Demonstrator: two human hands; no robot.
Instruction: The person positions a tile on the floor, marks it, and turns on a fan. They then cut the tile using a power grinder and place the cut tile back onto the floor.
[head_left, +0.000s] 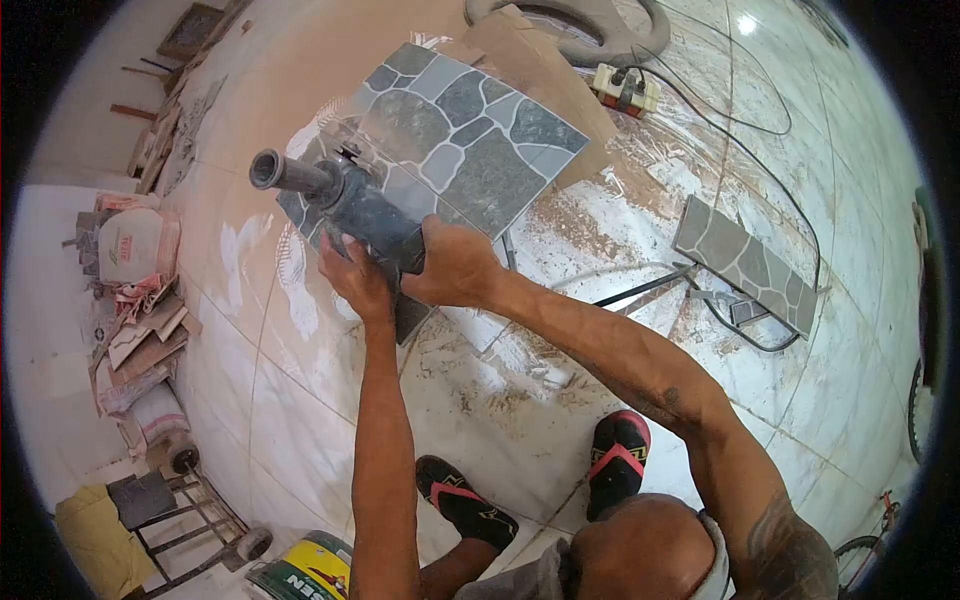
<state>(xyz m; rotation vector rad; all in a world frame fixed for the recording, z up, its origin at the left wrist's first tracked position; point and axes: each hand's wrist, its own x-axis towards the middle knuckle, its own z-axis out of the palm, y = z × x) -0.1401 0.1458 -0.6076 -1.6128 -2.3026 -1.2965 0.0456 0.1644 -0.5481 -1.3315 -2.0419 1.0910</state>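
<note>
Both my hands grip a dark angle grinder (345,200) with a side handle sticking out to the left. My left hand (355,280) holds the underside of its body; my right hand (455,265) wraps the rear of it. The grinder's head rests on the left edge of a grey stone-pattern tile (470,140) lying on the dusty floor. My feet in black-and-red sandals (620,450) stand just below the tile.
A narrow cut strip of the same tile (745,262) lies to the right, beside a black cable and a metal tool. A power strip (625,88) sits at the top. Cement bags and scrap (135,300) pile at left; a paint bucket (305,570) stands at bottom.
</note>
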